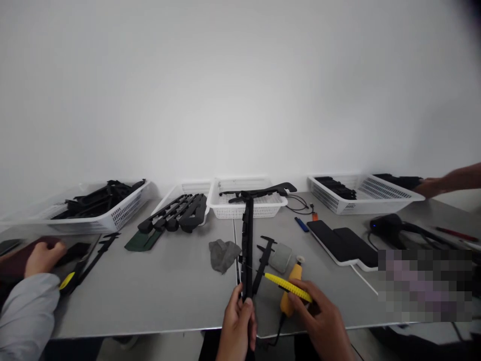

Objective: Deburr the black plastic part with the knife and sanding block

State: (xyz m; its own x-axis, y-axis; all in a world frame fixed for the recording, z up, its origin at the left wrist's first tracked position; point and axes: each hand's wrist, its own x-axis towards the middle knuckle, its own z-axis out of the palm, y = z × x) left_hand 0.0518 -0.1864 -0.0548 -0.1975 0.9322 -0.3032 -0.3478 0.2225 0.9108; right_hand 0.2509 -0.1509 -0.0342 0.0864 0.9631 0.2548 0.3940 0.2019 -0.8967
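My left hand (236, 323) is closed around the lower end of a long black plastic part (247, 245), which it holds upright over the table's front edge. In my right hand (323, 318) is a yellow craft knife (287, 286), pinched between thumb and fingers. Its tip points left at the black part; the thin blade is hard to make out. Beneath the knife lies an orange corded hand tool (295, 273). A dark caliper (264, 260) and a small grey box (280, 257) are close by. Left of the part rests a crumpled grey cloth (223, 255).
White baskets (246, 212) line the wall, several holding black parts (186, 210). A black-topped white pad (338, 240) and a blue item (301, 224) lie right. Another person's hand (43, 256) is at far left, near a second caliper (92, 258); another hand (432, 187) reaches in at right.
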